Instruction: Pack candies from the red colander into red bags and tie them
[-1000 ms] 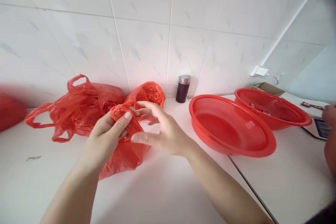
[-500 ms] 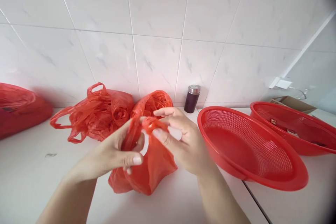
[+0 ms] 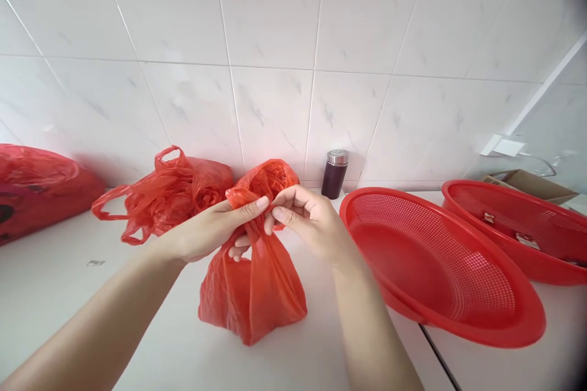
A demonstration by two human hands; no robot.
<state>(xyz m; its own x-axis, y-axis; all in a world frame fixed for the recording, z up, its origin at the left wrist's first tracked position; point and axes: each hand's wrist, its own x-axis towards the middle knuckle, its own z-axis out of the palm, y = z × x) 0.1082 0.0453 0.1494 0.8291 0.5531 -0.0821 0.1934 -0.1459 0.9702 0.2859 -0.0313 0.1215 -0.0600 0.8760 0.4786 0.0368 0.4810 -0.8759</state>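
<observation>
A small red plastic bag point(image 3: 254, 290) hangs from both my hands just above the white counter point(image 3: 64, 293), its bottom corner touching the surface. My left hand point(image 3: 213, 232) pinches the bag's top from the left. Fingertip to fingertip with it, my right hand point(image 3: 307, 220) pinches the same gathered top from the right. Both hands are closed on the plastic. What the bag holds is hidden.
Two more crumpled red bags point(image 3: 169, 192) lie against the tiled wall, and another red bag point(image 3: 36, 186) sits at the far left. A dark bottle with a metal cap point(image 3: 334, 173) stands by the wall. Two red perforated baskets point(image 3: 440, 269) point(image 3: 518, 226) fill the right side.
My hands have drawn together at the bag's top, so the plastic is gathered tighter and the bag hangs narrower. The camera has shifted slightly left.
</observation>
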